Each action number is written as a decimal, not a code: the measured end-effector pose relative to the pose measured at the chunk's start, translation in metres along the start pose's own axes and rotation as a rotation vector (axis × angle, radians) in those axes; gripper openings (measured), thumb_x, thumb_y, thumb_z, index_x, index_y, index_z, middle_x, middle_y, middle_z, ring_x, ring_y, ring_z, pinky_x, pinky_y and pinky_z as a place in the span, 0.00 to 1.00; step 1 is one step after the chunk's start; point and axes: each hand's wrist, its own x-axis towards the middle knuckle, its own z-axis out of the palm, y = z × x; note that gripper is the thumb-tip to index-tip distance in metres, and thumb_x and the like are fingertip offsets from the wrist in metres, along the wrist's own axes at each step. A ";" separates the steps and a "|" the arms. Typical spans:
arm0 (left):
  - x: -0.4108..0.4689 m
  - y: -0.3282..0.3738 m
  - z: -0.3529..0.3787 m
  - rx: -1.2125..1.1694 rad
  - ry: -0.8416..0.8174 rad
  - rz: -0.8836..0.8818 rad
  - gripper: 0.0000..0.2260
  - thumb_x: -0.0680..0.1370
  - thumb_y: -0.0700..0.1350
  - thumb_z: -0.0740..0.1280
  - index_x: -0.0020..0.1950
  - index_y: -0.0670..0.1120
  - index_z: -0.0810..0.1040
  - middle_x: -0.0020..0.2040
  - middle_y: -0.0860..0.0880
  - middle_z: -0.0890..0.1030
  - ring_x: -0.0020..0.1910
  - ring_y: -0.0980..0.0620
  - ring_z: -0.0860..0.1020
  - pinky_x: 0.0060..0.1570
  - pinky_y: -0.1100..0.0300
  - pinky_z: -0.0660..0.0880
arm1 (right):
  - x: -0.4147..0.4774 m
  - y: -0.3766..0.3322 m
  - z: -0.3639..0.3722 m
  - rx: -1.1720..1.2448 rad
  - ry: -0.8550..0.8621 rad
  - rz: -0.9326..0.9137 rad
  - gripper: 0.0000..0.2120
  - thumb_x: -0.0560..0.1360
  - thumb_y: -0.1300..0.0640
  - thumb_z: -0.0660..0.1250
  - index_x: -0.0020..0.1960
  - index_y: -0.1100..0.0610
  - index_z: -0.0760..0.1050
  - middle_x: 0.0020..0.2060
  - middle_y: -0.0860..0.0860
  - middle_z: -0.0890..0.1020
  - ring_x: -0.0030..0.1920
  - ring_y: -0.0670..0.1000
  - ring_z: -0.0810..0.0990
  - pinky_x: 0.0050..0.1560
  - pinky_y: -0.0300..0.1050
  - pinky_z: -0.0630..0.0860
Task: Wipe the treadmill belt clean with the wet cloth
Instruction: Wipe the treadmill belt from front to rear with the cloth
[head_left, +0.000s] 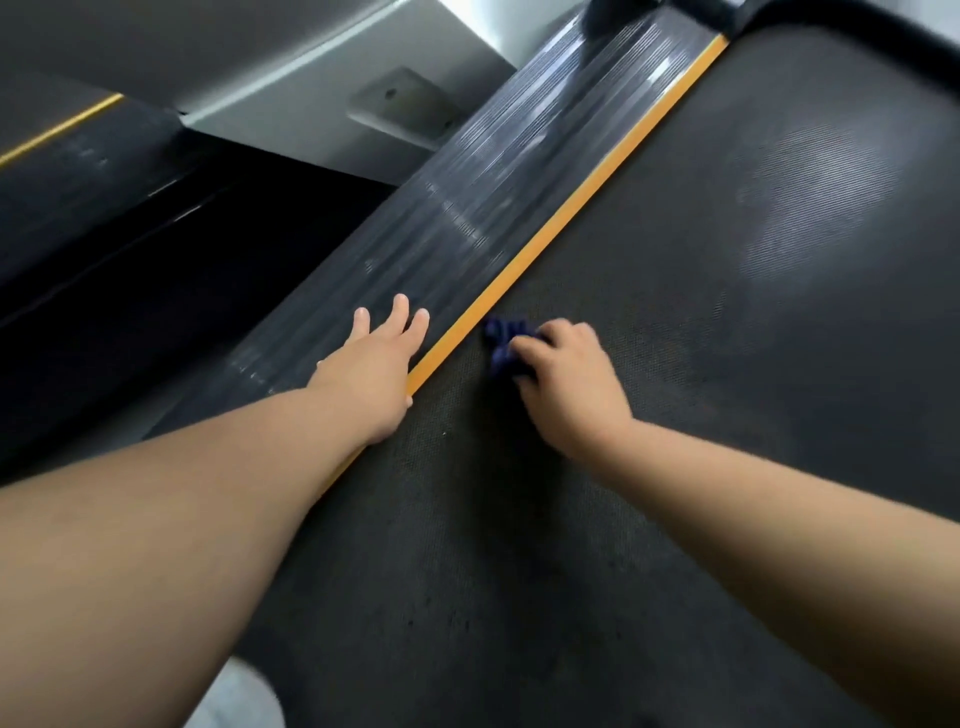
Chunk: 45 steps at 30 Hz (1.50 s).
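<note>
The dark textured treadmill belt fills the middle and right of the head view. A small dark blue cloth lies bunched on the belt close to the yellow stripe along its left edge. My right hand grips the cloth with curled fingers and presses it against the belt; most of the cloth is hidden under the hand. My left hand rests flat on the ribbed side rail, fingers straight and spread, the thumb side touching the yellow stripe.
A second dark treadmill with a yellow line stands to the left across a black gap. Grey floor with a metal plate lies beyond. A black frame bar curves across the top right. Something white shows at the bottom.
</note>
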 end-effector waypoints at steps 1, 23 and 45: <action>-0.001 0.000 0.000 -0.002 0.001 -0.003 0.43 0.76 0.43 0.69 0.77 0.54 0.39 0.77 0.54 0.37 0.76 0.42 0.42 0.64 0.41 0.70 | -0.017 -0.015 0.009 0.046 -0.069 -0.154 0.15 0.73 0.56 0.67 0.59 0.55 0.78 0.55 0.57 0.76 0.54 0.60 0.72 0.52 0.55 0.74; -0.022 0.017 0.013 0.117 0.166 0.088 0.40 0.76 0.36 0.66 0.78 0.48 0.42 0.78 0.47 0.41 0.76 0.41 0.42 0.71 0.38 0.48 | 0.000 0.070 -0.030 -0.279 0.158 0.066 0.12 0.72 0.48 0.66 0.54 0.48 0.80 0.51 0.54 0.78 0.50 0.62 0.73 0.45 0.52 0.70; -0.031 0.045 0.024 -0.011 -0.132 0.299 0.47 0.73 0.50 0.72 0.78 0.50 0.40 0.76 0.54 0.33 0.77 0.52 0.51 0.70 0.59 0.60 | -0.122 0.015 0.007 0.012 -0.230 -0.371 0.12 0.72 0.52 0.61 0.52 0.48 0.78 0.45 0.49 0.77 0.41 0.55 0.71 0.36 0.50 0.74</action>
